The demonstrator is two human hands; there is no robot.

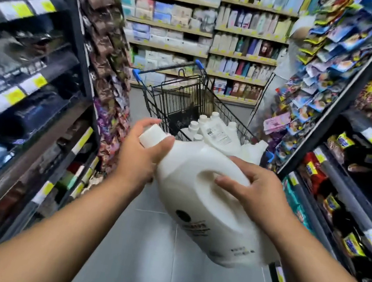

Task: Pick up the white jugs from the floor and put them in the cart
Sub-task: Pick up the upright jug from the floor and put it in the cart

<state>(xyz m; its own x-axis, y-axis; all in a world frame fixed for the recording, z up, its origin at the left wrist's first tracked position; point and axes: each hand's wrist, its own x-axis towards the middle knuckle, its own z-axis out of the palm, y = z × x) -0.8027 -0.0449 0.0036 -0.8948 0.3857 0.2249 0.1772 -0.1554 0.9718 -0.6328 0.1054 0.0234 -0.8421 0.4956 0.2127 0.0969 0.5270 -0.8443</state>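
Note:
I hold a large white jug (pixel 197 205) tilted in the air in front of me, cap pointing up and left. My left hand (pixel 141 151) grips its neck just below the white cap (pixel 151 134). My right hand (pixel 255 189) grips the moulded handle, fingers curled through the opening. Just beyond the jug stands a black wire cart (pixel 186 102) with blue handle ends. Several white jugs (pixel 219 134) lie inside its basket.
Dark store shelves (pixel 30 93) packed with goods line the left of the narrow aisle, and more shelves (pixel 359 154) with snack packets line the right. A shelf wall (pixel 196 33) of bottles and boxes closes the far end. Grey tiled floor (pixel 150 256) runs below my arms.

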